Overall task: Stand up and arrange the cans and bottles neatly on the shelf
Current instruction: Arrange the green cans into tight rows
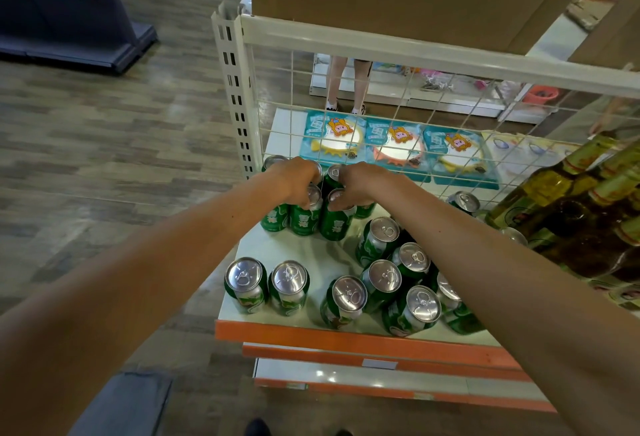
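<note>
Both arms reach to the rear left corner of the white shelf (pixel 298 252), just in front of the wire mesh panel (pixel 381 113). The left hand (pixel 294 181) is curled over the top of the first green can (pixel 304 222) and grips it by the rim. The right hand (pixel 360 186) is curled the same way over the second green can (pixel 334 228). These two cans stand upright and side by side, touching or nearly so, within a tight rear group of green cans (pixel 273 219). Two more cans (pixel 246 285) stand as a pair at the front left, near the orange shelf edge (pixel 346 338). A loose cluster of upright cans (pixel 382 278) occupies the front right, partly hidden by the right forearm. Glass bottles (pixel 554 193) fill the far right of the shelf. Teal packets (pixel 332 138) lie behind the mesh.
</note>
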`<state>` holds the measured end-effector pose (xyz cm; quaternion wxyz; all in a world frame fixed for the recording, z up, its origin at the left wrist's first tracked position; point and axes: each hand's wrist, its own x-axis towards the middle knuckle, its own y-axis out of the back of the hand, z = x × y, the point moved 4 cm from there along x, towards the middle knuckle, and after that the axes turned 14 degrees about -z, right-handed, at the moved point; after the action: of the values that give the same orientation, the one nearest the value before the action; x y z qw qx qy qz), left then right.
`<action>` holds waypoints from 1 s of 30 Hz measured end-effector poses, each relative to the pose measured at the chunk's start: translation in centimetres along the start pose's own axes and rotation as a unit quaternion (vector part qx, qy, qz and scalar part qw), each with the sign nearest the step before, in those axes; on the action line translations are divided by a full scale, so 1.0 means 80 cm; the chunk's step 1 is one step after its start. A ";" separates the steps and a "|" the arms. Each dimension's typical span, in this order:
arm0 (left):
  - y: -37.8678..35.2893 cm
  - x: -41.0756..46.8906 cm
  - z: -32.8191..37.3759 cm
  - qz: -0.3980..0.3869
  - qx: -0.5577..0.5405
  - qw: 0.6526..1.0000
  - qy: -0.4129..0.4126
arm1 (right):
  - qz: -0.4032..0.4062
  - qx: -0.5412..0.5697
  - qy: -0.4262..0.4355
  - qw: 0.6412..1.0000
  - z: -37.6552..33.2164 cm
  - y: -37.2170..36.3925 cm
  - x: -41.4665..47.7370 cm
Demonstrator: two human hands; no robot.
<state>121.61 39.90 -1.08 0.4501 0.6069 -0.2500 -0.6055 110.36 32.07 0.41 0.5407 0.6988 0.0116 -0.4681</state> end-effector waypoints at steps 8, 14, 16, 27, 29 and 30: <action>0.001 -0.002 0.004 -0.013 0.001 1.000 -0.010 | 0.006 -0.032 0.019 0.999 -0.009 -0.004 -0.008; 0.001 -0.004 0.006 -0.015 0.003 1.000 -0.010 | -0.027 -0.049 0.047 0.997 -0.012 -0.005 -0.019; 0.000 -0.005 0.006 -0.013 0.000 1.000 -0.007 | -0.028 -0.059 0.025 0.998 -0.013 -0.011 -0.019; 0.001 -0.007 0.008 -0.016 0.002 1.000 -0.005 | 0.005 -0.056 0.009 0.998 -0.016 -0.009 -0.028; 0.002 -0.007 0.007 -0.017 0.003 1.000 -0.005 | 0.034 -0.054 -0.013 0.998 -0.017 -0.015 -0.025; 0.002 -0.007 0.007 -0.019 0.001 1.000 -0.006 | 0.044 -0.049 -0.018 0.998 -0.017 -0.018 -0.023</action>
<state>121.00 40.21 -0.59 0.4360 0.6084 -0.2417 -0.6175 109.46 34.62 0.58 0.5942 0.6629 -0.0060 -0.4555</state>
